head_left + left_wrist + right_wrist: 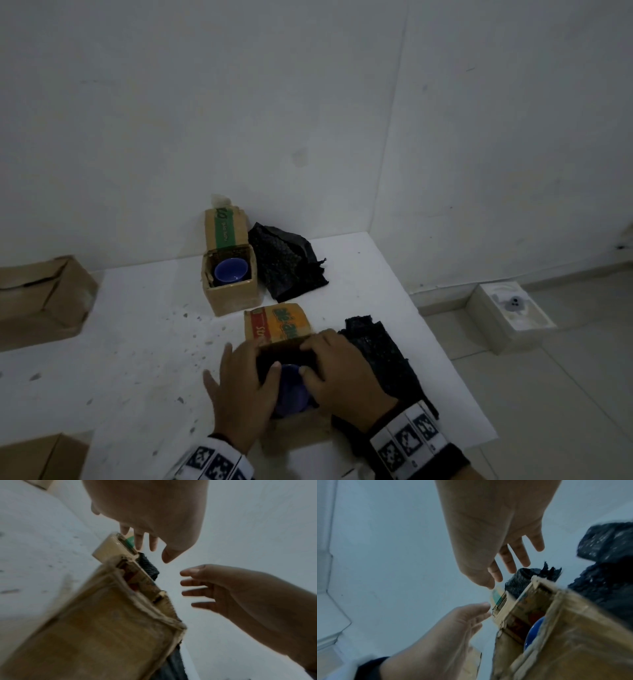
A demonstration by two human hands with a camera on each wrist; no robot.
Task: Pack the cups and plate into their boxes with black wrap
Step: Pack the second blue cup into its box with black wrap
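White tabletop, and both your hands, left hand and right hand, hover spread-fingered over the near box, blue cup directly beneath, nothing gripped.

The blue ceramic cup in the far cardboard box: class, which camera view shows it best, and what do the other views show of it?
The head view: the blue ceramic cup shows its whole round mouth, upright inside the far cardboard box. The left wrist view shows only that box's blurred outside, the right wrist view only a sliver of the box; neither shows this cup.
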